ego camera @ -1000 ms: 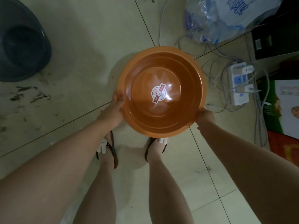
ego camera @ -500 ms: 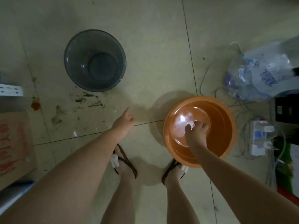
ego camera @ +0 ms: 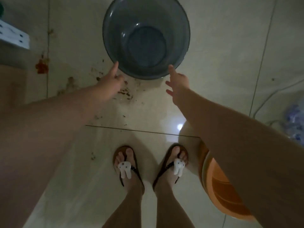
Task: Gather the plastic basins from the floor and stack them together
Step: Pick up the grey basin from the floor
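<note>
Grey basin: upright on the floor ahead of the feet, mouth up and empty, so its near rim is free to be taken from both sides.
Left hand: spread open, holding nothing; the fingertip lies at the rim's near-left edge — whether it touches cannot be told.
Right hand: fingers splayed wide, empty, its forefinger at the rim's near-right edge, mirroring the other hand.
Why both hands: a wide, shallow basin should lift level when gripped at opposite points of the rim.
Orange basin: on the floor just right of the right foot, mostly hidden under the right forearm — a handy spot to stack onto.
Step in hand: probably closing on the grey basin's rim.
Floor stains: dark smears between the hands; likely harmless to the grip.
</note>
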